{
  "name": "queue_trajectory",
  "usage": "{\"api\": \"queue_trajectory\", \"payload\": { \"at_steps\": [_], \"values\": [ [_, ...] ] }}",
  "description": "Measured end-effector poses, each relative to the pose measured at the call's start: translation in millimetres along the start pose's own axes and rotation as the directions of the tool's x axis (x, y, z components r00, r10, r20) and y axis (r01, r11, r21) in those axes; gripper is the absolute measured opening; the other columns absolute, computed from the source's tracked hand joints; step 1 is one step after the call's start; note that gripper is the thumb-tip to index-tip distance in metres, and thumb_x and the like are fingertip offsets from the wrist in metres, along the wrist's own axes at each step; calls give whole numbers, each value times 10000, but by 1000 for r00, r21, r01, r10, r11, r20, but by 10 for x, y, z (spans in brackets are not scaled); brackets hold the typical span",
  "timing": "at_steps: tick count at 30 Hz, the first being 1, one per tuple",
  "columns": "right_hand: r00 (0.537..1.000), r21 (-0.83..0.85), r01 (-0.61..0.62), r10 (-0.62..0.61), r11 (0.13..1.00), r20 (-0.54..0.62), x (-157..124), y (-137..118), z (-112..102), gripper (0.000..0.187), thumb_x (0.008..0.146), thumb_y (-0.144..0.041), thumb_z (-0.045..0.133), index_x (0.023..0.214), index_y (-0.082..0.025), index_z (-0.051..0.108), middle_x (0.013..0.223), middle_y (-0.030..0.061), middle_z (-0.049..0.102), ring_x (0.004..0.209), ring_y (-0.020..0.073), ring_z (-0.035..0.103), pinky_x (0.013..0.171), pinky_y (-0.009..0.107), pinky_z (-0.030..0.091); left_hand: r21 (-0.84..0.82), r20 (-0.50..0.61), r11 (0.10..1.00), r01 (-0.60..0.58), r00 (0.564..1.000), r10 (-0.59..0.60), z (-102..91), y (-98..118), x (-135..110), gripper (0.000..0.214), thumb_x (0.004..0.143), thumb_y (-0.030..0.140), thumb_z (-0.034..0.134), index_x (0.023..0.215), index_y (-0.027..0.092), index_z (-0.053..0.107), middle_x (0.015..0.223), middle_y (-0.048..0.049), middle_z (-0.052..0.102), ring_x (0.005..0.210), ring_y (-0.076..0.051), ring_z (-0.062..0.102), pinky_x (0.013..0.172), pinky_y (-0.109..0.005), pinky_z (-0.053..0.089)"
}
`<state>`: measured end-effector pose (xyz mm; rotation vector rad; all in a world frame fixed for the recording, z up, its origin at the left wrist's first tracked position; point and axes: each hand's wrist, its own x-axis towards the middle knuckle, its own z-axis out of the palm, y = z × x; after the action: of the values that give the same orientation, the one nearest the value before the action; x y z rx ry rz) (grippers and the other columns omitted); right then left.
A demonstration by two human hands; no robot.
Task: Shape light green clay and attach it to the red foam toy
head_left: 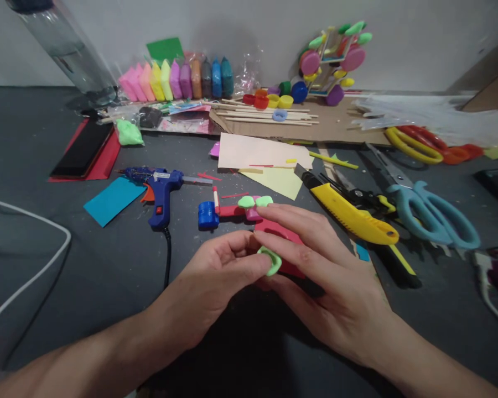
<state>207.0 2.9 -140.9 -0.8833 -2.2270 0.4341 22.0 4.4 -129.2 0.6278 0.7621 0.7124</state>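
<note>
A small piece of light green modelling clay [275, 262] with a hollow in its middle is pinched in my left hand [224, 271], the thumb pressing into it. My right hand [327, 271] cups the same piece from the right, its fingers touching the rim. Just beyond the fingers lies a small pink piece with two green clay leaves [246, 202], partly behind my right hand. Left of it stand a blue bottle cap stack [208, 215] and a short stick with red ends [216, 199]. Red card [280, 232] shows under my hands.
A blue glue gun [161, 188] lies at left by a blue card [114, 200]. At right are a yellow cutter knife [352, 213] and blue-handled scissors [435, 213]. Coloured clay packs [185, 80], a bottle [66, 55] and a decorated wheel model [332, 63] stand at the back.
</note>
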Motion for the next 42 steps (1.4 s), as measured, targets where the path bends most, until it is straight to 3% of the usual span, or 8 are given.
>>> {"api": "queue_trajectory", "payload": {
  "at_steps": [6,13,17,21,27,33,42],
  "values": [
    [999,-1,-42,42,999,34,-2,-29,38,525,973,-202,610,1471,-124,462,1510,172,497,1439,259,430,1186,475,420,-58,-87,998,28,996,-33,-4,9,-12,88,869,238,744,861,156,711,797,13,671,762,-87,579,755,-195,450],
    [996,-201,-32,49,979,78,-29,-79,193,731,1036,-372,493,1604,-48,165,1628,245,301,1561,326,179,1199,605,363,-76,-186,997,10,982,-24,-11,-35,-3,103,861,252,749,841,168,692,779,22,624,730,-90,545,733,-222,430],
    [994,-234,-53,73,971,78,-39,-95,274,745,1047,-401,455,1576,37,167,1643,278,221,1580,318,68,1232,582,309,-113,-190,994,10,981,-31,1,-63,-8,105,870,254,743,829,168,698,769,21,616,727,-85,529,716,-211,418],
    [994,-235,-75,92,969,64,-41,-115,308,767,1048,-399,443,1580,49,118,1653,282,172,1585,309,11,1242,575,286,-161,-190,987,22,980,-53,20,-78,-12,114,874,258,743,847,160,692,758,21,622,709,-79,531,694,-198,422],
    [993,-212,-87,102,973,63,-60,-119,315,791,1043,-384,451,1601,7,50,1659,278,164,1588,309,14,1222,619,303,-184,-180,983,30,982,-63,26,-92,-16,124,878,272,747,875,164,686,759,25,638,698,-74,538,696,-189,439],
    [992,-209,-91,106,974,62,-58,-112,314,774,1047,-387,443,1606,-6,67,1663,270,175,1589,313,18,1218,632,305,-82,-165,997,-1,986,-13,15,-85,-39,114,922,289,703,1001,216,740,840,21,654,808,-95,570,805,-211,463],
    [992,-230,-86,105,969,72,-53,-109,250,729,1053,-403,432,1582,23,167,1661,266,199,1588,314,26,1240,588,278,-85,-205,996,-5,979,-13,24,-55,4,179,825,314,802,914,184,716,788,17,667,763,-101,594,788,-221,479]
  ]
}}
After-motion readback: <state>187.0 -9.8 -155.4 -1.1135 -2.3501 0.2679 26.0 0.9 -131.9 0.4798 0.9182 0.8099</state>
